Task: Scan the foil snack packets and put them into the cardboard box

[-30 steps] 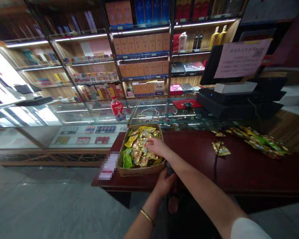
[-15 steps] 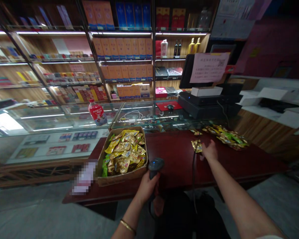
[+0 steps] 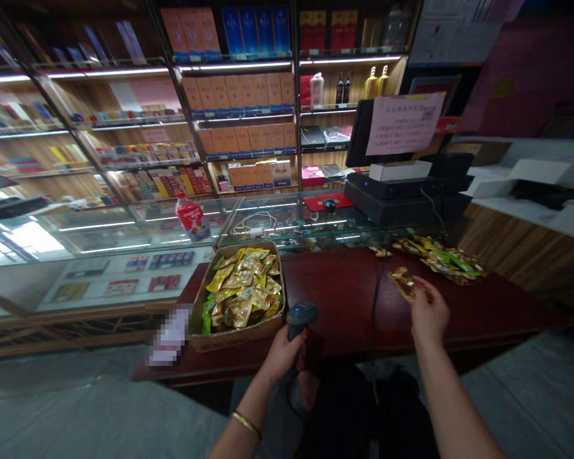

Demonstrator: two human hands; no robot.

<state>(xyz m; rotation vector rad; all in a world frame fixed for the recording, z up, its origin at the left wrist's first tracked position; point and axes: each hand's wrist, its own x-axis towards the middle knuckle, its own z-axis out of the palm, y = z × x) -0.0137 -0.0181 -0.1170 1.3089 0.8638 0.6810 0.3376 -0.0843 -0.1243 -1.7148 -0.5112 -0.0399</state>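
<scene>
My left hand [image 3: 287,349] is wrapped round the handle of a dark barcode scanner [image 3: 302,312], a small blue light showing on its head. Between the fingertips of my right hand [image 3: 429,311] is a gold snack packet [image 3: 402,282], held just above the dark red table [image 3: 339,319]. To the left of the scanner stands a cardboard box [image 3: 239,342] full of gold, yellow and green snack packets [image 3: 243,280]. A loose pile of similar packets [image 3: 452,261] lies at the table's right rear, and one single packet [image 3: 379,251] lies near the back edge.
Behind the table runs a glass display counter [image 3: 224,231] with a red-labelled bottle [image 3: 191,217] on it. A monitor [image 3: 361,134] and a mouse [image 3: 329,203] are at the back right. The scanner's cable [image 3: 374,306] crosses the table. Stocked shelves [image 3: 249,118] line the wall.
My right hand has taken the gold packet off the table and drawn it to the right and towards me. My left hand still grips the scanner in nearly the same place.
</scene>
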